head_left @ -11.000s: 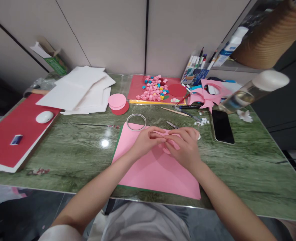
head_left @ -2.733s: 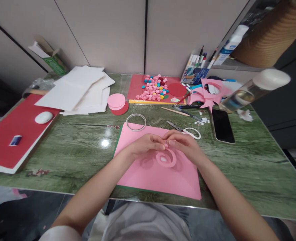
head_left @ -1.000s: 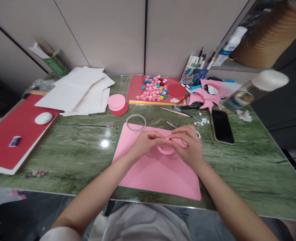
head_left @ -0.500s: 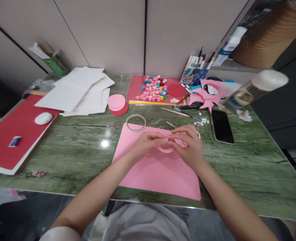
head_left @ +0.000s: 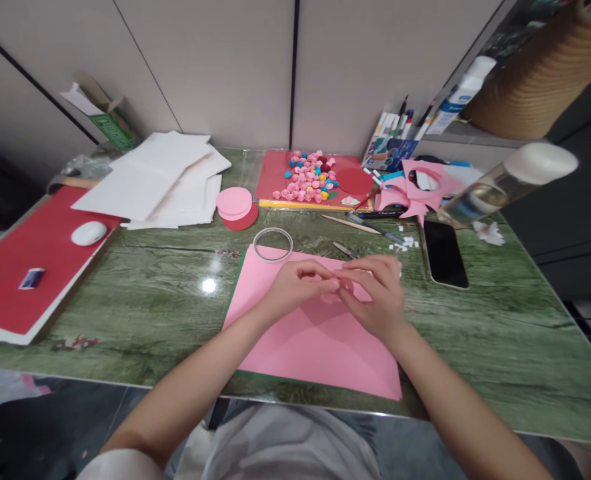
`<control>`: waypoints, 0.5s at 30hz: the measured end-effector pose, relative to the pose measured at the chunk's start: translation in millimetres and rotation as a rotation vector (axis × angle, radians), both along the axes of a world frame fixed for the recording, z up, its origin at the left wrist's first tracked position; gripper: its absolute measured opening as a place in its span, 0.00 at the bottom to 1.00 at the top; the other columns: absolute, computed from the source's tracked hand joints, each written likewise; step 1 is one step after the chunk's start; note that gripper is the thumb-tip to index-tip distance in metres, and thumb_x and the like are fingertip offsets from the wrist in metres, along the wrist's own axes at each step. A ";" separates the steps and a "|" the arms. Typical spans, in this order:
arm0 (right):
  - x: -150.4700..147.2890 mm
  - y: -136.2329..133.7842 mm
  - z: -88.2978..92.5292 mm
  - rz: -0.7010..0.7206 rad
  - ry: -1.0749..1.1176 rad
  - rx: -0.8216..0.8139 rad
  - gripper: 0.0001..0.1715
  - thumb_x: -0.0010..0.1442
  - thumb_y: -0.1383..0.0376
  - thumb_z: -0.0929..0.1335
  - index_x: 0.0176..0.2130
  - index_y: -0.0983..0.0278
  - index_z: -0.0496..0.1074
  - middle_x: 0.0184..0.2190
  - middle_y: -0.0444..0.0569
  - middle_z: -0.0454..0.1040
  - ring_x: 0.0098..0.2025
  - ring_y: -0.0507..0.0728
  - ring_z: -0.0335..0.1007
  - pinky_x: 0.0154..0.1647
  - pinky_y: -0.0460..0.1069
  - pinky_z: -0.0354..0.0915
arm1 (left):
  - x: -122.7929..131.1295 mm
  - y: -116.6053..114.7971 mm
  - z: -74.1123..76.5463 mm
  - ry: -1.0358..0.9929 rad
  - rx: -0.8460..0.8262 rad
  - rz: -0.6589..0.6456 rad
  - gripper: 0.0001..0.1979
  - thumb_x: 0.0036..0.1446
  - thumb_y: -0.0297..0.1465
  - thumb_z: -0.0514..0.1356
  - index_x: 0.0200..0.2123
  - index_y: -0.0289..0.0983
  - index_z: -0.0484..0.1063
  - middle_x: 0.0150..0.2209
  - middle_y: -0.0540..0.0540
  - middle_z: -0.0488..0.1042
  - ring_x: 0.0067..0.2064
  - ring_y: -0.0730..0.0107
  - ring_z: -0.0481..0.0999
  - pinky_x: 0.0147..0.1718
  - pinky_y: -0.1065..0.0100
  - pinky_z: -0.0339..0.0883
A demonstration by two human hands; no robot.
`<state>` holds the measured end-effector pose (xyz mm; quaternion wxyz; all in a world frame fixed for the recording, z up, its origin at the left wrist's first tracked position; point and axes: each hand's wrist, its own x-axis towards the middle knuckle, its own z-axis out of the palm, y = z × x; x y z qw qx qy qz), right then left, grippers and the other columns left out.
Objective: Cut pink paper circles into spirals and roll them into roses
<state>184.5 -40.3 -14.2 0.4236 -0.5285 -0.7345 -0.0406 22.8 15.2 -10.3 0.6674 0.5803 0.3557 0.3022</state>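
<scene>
Above the pink paper sheets point(head_left: 320, 353), my left hand point(head_left: 298, 287) and my right hand point(head_left: 375, 290) meet at the fingertips. Both are closed in a pinch on a small piece of pink paper point(head_left: 344, 283), mostly covered by the fingers. A tape roll point(head_left: 273, 245) lies at the sheets' top left corner. Just beyond my right hand, the metal blades of scissors point(head_left: 344, 249) poke out; the rest is hidden. Pink and red paper circles point(head_left: 234, 201) overlap on the table to the left.
Small pink, blue and yellow paper rolls point(head_left: 311, 177) are heaped on a red pack at the back. A phone point(head_left: 444, 253), a tall bottle point(head_left: 505, 183) and pink paper scraps point(head_left: 415, 190) are on the right. White sheets point(head_left: 145, 177) and a red board point(head_left: 30, 267) occupy the left.
My fingers have shifted slightly on the pink paper piece, and its curved lower edge, visible before, is now mostly covered. The view has shifted a little; other things stay put.
</scene>
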 end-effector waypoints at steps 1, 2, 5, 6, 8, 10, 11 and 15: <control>0.3 -0.1 -0.7 -0.003 -0.001 -0.001 0.14 0.49 0.67 0.70 0.38 0.52 0.72 0.34 0.44 0.73 0.40 0.58 0.64 0.42 0.56 0.57 | 0.0 0.0 0.5 0.008 0.019 0.001 0.10 0.43 0.36 0.64 0.26 0.34 0.74 0.29 0.47 0.73 0.33 0.72 0.70 0.36 0.69 0.61; 0.6 -0.2 -1.1 -0.005 -0.003 -0.005 0.14 0.49 0.67 0.70 0.38 0.51 0.72 0.35 0.44 0.73 0.40 0.58 0.64 0.42 0.56 0.57 | -0.1 0.0 1.0 0.015 0.035 0.004 0.10 0.43 0.36 0.65 0.26 0.34 0.74 0.29 0.47 0.73 0.33 0.72 0.70 0.36 0.69 0.60; 1.3 -0.9 -1.4 -0.011 -0.016 -0.018 0.14 0.49 0.67 0.70 0.38 0.51 0.72 0.36 0.44 0.73 0.41 0.59 0.64 0.42 0.56 0.56 | -0.2 -0.3 1.9 0.023 0.064 0.017 0.10 0.42 0.35 0.65 0.26 0.34 0.74 0.30 0.47 0.73 0.34 0.71 0.70 0.37 0.68 0.60; 1.3 -1.1 -1.4 -0.012 -0.019 -0.016 0.14 0.49 0.66 0.70 0.38 0.51 0.72 0.36 0.44 0.73 0.41 0.59 0.64 0.42 0.56 0.56 | -0.2 -0.5 1.9 0.020 0.069 0.020 0.10 0.42 0.35 0.65 0.26 0.34 0.74 0.30 0.47 0.73 0.34 0.71 0.70 0.38 0.68 0.60; 1.1 -1.4 -1.2 -0.013 -0.026 -0.010 0.15 0.49 0.66 0.70 0.38 0.51 0.72 0.36 0.44 0.73 0.41 0.58 0.64 0.43 0.56 0.56 | -0.2 -0.8 1.7 0.013 0.073 0.019 0.10 0.43 0.35 0.65 0.26 0.34 0.74 0.30 0.47 0.73 0.34 0.71 0.70 0.37 0.68 0.61; 0.6 -1.3 -1.1 -0.013 -0.033 -0.003 0.15 0.49 0.66 0.70 0.39 0.52 0.72 0.35 0.44 0.73 0.41 0.58 0.64 0.43 0.56 0.56 | -0.3 -1.0 1.6 0.015 0.073 0.020 0.09 0.43 0.35 0.64 0.26 0.34 0.74 0.30 0.47 0.73 0.34 0.71 0.70 0.37 0.69 0.61; 0.3 -1.1 -1.2 -0.014 -0.038 -0.004 0.15 0.49 0.66 0.70 0.39 0.52 0.72 0.35 0.44 0.73 0.41 0.58 0.64 0.43 0.56 0.56 | -0.4 -1.0 1.7 0.021 0.074 0.020 0.09 0.43 0.35 0.64 0.26 0.35 0.74 0.30 0.47 0.73 0.34 0.71 0.70 0.37 0.69 0.61; -0.5 -0.4 -1.9 -0.011 -0.047 -0.039 0.16 0.50 0.66 0.70 0.40 0.51 0.72 0.36 0.44 0.73 0.41 0.58 0.64 0.43 0.56 0.55 | -1.2 -0.2 1.9 0.045 0.102 0.015 0.10 0.43 0.36 0.64 0.26 0.35 0.74 0.29 0.47 0.73 0.34 0.71 0.70 0.37 0.68 0.60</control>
